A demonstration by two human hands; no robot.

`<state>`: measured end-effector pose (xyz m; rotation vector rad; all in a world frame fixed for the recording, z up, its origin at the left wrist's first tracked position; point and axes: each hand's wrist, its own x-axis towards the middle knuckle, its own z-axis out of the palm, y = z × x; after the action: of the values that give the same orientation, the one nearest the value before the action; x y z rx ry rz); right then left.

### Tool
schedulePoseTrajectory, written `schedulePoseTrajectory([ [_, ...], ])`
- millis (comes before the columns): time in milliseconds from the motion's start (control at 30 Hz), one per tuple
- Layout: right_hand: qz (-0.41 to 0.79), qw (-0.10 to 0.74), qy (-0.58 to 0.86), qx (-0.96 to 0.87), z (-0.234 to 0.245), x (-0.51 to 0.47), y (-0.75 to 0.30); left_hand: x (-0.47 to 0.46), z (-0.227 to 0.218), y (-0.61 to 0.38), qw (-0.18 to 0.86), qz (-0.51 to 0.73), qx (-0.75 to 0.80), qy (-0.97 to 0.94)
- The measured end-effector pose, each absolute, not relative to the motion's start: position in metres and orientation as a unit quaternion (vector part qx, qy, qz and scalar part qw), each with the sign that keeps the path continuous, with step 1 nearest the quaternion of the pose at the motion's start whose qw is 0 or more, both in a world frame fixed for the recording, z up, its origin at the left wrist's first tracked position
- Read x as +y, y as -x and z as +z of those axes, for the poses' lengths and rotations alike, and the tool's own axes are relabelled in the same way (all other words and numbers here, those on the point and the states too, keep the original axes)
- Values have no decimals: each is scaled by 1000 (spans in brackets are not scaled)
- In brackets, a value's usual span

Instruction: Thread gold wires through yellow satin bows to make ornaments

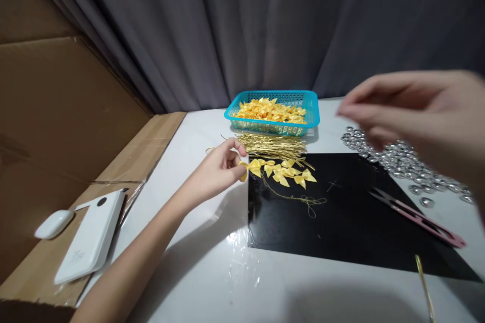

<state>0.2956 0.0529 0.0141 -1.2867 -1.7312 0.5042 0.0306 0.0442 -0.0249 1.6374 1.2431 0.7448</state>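
Note:
My left hand [223, 166] is closed in a pinch on a small yellow ribbon bow [243, 171] at the left edge of the black mat [341, 227]. Several more yellow bows [282, 171] lie beside it on the mat. A thin gold thread [282, 195] trails from near these bows and ends in loose loops. Raised at the right is my right hand [409, 106], smeared by motion, its thumb and fingers pressed together. Whether anything sits between those fingertips I cannot make out. Just behind the bows lies a bundle of gold twist ties [273, 147].
A blue basket [312, 111] of yellow bows stands at the back by the grey curtain [257, 25]. Silver beads [405, 161] spread at the right, near pink-handled scissors [420, 219]. A white power bank [91, 237] and white earbud case [55, 224] rest on cardboard at left.

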Motion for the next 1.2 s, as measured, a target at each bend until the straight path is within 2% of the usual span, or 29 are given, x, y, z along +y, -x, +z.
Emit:
schedulePoseTrajectory([
  [67,238,404,443,-764,4,43,-260,38,-22,-34,476,303,495,-660],
  [167,193,343,380,-837,-13,35,-225,31,-16,-39,494,311,485,-651],
  [433,133,285,349,-883,-25,33,-224,23,-5,-44,525,315,483,-626],
  [567,181,268,358,-876,-20,30,-222,24,-6,-43,516,322,484,-629],
  [700,281,254,361,-852,-15,28,-219,21,-5,-43,498,317,484,-646],
  [867,402,205,386,-804,-8,28,-225,14,-1,-47,419,306,492,-699],
  [1033,461,89,402,-786,-3,35,-247,21,-6,-40,275,267,532,-755],
  [1100,448,103,443,-769,-3,36,-251,24,-7,-37,257,285,539,-750],
  [1200,449,185,477,-732,-9,36,-242,26,-5,-35,287,313,527,-737],
])
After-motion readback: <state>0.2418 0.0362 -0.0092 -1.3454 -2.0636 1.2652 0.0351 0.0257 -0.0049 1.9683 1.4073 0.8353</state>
